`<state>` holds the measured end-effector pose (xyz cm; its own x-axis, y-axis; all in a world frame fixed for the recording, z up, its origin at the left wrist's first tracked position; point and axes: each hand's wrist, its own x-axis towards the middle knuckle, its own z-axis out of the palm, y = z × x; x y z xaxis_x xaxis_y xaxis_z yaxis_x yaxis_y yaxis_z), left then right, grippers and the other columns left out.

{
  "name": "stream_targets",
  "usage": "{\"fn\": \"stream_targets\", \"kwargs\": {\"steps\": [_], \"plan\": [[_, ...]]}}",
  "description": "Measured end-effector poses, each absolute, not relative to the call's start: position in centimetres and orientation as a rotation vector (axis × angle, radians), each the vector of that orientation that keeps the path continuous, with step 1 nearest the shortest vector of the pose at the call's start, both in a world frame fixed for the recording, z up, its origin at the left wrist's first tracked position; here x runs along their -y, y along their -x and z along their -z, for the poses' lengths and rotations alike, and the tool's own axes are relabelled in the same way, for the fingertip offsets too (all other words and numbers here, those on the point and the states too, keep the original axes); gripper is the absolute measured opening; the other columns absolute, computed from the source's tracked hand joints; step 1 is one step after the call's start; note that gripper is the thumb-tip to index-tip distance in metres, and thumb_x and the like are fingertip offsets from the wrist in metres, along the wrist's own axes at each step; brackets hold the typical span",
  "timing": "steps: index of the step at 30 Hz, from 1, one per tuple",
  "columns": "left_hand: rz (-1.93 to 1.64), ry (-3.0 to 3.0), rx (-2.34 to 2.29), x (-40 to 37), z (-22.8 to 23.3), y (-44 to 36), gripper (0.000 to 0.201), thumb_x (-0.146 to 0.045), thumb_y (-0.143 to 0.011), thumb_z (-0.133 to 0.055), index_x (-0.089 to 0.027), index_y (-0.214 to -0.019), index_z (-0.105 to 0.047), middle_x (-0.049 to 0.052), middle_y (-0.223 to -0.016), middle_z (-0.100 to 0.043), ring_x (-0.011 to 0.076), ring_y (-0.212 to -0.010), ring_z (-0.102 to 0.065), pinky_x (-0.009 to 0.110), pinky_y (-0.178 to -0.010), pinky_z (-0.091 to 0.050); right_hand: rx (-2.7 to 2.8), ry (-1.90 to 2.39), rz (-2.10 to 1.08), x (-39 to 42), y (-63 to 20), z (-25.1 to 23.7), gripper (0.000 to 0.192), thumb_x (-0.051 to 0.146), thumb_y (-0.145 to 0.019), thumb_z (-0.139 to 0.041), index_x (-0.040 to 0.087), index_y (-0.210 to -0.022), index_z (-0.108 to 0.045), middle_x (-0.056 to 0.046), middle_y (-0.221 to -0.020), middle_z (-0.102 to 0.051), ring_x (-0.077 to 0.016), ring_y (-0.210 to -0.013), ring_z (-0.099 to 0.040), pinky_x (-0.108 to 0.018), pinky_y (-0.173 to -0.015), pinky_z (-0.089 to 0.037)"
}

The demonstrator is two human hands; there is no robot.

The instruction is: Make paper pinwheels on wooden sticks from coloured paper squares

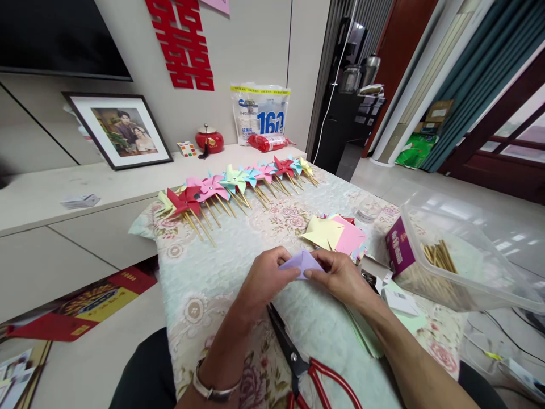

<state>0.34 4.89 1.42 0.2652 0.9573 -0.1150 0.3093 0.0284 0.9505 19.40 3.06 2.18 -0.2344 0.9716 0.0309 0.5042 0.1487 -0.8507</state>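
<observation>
A small folded lilac paper (301, 262) is pinched between my left hand (266, 278) and my right hand (340, 275), just above a table covered with a floral cloth (204, 284). A watch sits on my left wrist. Red-handled scissors (300, 363) lie shut on the cloth under my forearms. A loose stack of yellow and pink cut paper squares (336, 234) lies just beyond my right hand. A row of several finished paper pinwheels on wooden sticks (238, 184) runs along the far edge of the table.
A clear plastic box (460, 255) with wooden sticks inside stands at the right, a purple carton (399, 253) against it. Pale green sheets (370, 332) lie under my right forearm. Behind are a low cabinet (51, 199), a framed photo (119, 130), a red jar (209, 139).
</observation>
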Motion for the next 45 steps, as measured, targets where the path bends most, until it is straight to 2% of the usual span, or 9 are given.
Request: {"fn": "stream_targets", "kwargs": {"steps": [7, 12, 19, 22, 25, 28, 32, 37, 45], "plan": [[-1.022, -0.984, -0.939, -4.6, -2.4, -0.6, 0.045, -0.031, -0.061, -0.082, -0.015, -0.100, -0.065, 0.003, -0.084, -0.072, 0.0178, -0.076, -0.065, 0.030, -0.074, -0.048, 1.239, 1.244, -1.306, -3.3, -19.4, -2.4, 0.029, 0.040, -0.066, -0.081, 0.019, -0.080, -0.067, 0.002, -0.070, -0.066, -0.0143, -0.062, -0.054, -0.027, -0.061, -0.039], [-1.031, -0.905, -0.810, -4.2, -2.2, -1.7, 0.049, -0.029, -0.061, -0.085, -0.013, -0.105, -0.070, 0.008, -0.093, -0.077, 0.0217, -0.092, -0.068, 0.034, -0.090, -0.049, 1.086, 1.169, -1.315, -3.3, -19.1, -2.5, 0.033, 0.039, -0.061, -0.088, 0.018, -0.079, -0.069, 0.001, -0.070, -0.069, -0.0134, -0.061, -0.056, -0.026, -0.061, -0.040], [-1.076, -0.926, -0.972, -3.9, -2.0, -2.6, 0.028, -0.035, -0.064, -0.081, -0.014, -0.081, -0.072, 0.001, -0.067, -0.069, 0.0149, -0.067, -0.063, 0.027, -0.071, -0.049, 1.064, 1.094, -1.412, -2.9, -18.4, -2.5, 0.034, 0.038, -0.062, -0.088, 0.018, -0.082, -0.070, -0.001, -0.074, -0.074, -0.0163, -0.067, -0.065, -0.030, -0.070, -0.048], [-1.029, -0.929, -1.000, -4.0, -2.2, -2.6, 0.023, -0.031, -0.065, -0.077, -0.014, -0.078, -0.071, 0.001, -0.065, -0.069, 0.0156, -0.064, -0.064, 0.028, -0.069, -0.050, 1.073, 1.073, -1.406, -3.0, -18.7, -2.7, 0.041, 0.038, -0.062, -0.089, 0.018, -0.094, -0.072, -0.003, -0.080, -0.075, -0.0172, -0.073, -0.067, -0.031, -0.074, -0.051], [-0.961, -0.978, -1.007, -4.0, -2.1, -2.7, 0.020, -0.025, -0.065, -0.073, -0.014, -0.081, -0.070, 0.002, -0.068, -0.071, 0.0177, -0.067, -0.067, 0.029, -0.070, -0.051, 1.102, 1.122, -1.318, -3.1, -19.2, -2.8, 0.048, 0.037, -0.062, -0.089, 0.018, -0.102, -0.072, -0.002, -0.082, -0.073, -0.0160, -0.074, -0.064, -0.028, -0.069, -0.050], [-0.945, -1.075, -1.069, -4.0, -1.9, -2.9, 0.021, -0.020, -0.064, -0.072, -0.014, -0.084, -0.070, 0.002, -0.068, -0.071, 0.0173, -0.066, -0.066, 0.027, -0.066, -0.050, 1.177, 1.205, -1.258, -3.2, -19.5, -2.6, 0.042, 0.038, -0.064, -0.088, 0.017, -0.096, -0.073, -0.002, -0.082, -0.072, -0.0151, -0.070, -0.061, -0.026, -0.063, -0.047], [-0.915, -1.158, -1.095, -3.9, -2.0, -2.9, 0.013, -0.019, -0.064, -0.071, -0.014, -0.075, -0.066, 0.001, -0.065, -0.067, 0.0145, -0.063, -0.062, 0.025, -0.062, -0.046, 1.236, 1.235, -1.269, -3.3, -19.5, -2.2, 0.033, 0.038, -0.067, -0.086, 0.017, -0.089, -0.073, -0.002, -0.078, -0.073, -0.0147, -0.065, -0.060, -0.026, -0.060, -0.045], [-0.858, -1.120, -1.015, -3.8, -2.2, -2.8, 0.015, -0.025, -0.068, -0.071, -0.015, -0.077, -0.066, 0.003, -0.071, -0.070, 0.0173, -0.070, -0.065, 0.028, -0.068, -0.049, 1.209, 1.225, -1.262, -3.5, -19.8, -1.9, 0.034, 0.038, -0.066, -0.086, 0.017, -0.089, -0.073, -0.001, -0.076, -0.072, -0.0143, -0.063, -0.059, -0.026, -0.059, -0.044], [-0.870, -1.143, -1.089, -3.9, -2.0, -2.8, 0.015, -0.028, -0.071, -0.070, -0.016, -0.067, -0.063, 0.001, -0.062, -0.067, 0.0143, -0.059, -0.060, 0.026, -0.060, -0.045, 1.208, 1.216, -1.332, -3.5, -19.7, -2.0, 0.034, 0.040, -0.068, -0.084, 0.017, -0.090, -0.072, -0.001, -0.073, -0.070, -0.0144, -0.062, -0.059, -0.026, -0.060, -0.044]]}}
